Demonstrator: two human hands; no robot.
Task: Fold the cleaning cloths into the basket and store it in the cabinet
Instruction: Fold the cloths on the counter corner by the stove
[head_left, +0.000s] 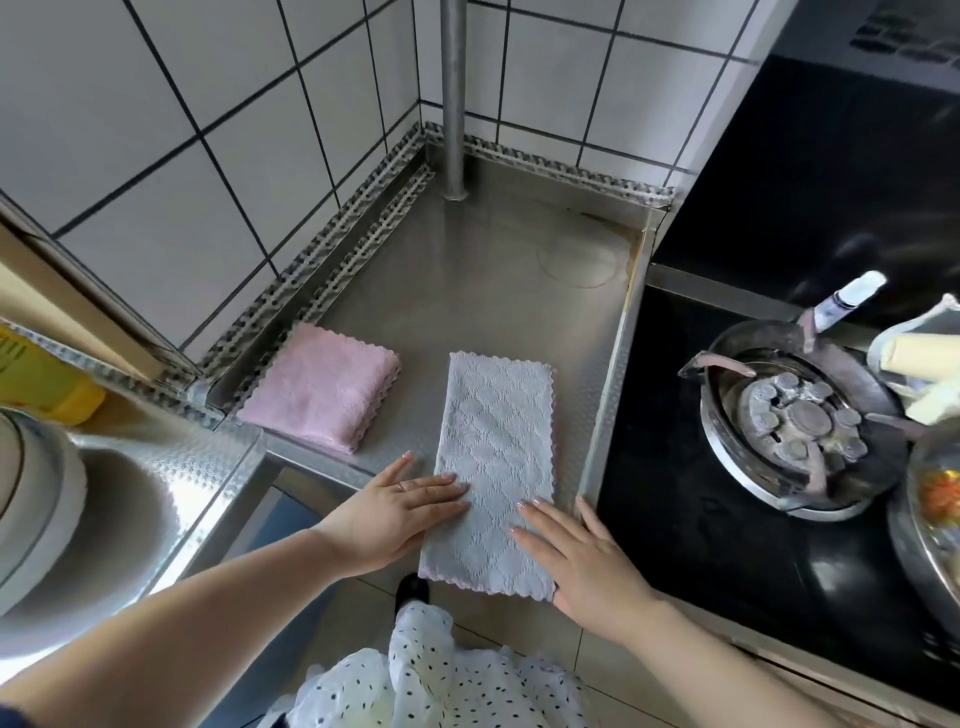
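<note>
Head view: grey cloth (493, 473) lies half-folded on the steel counter (467, 270), near end overhanging. My left hand (400, 512) and right hand (582, 556) press flat, fingers spread, gripping nothing. Soft, light, limp; I'd pinch those near corners.

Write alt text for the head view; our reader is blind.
Both hands, left and right, press flat on a grey cloth folded lengthwise on a steel counter. A folded pink cloth lies to its left, a gas burner to its right.
</note>
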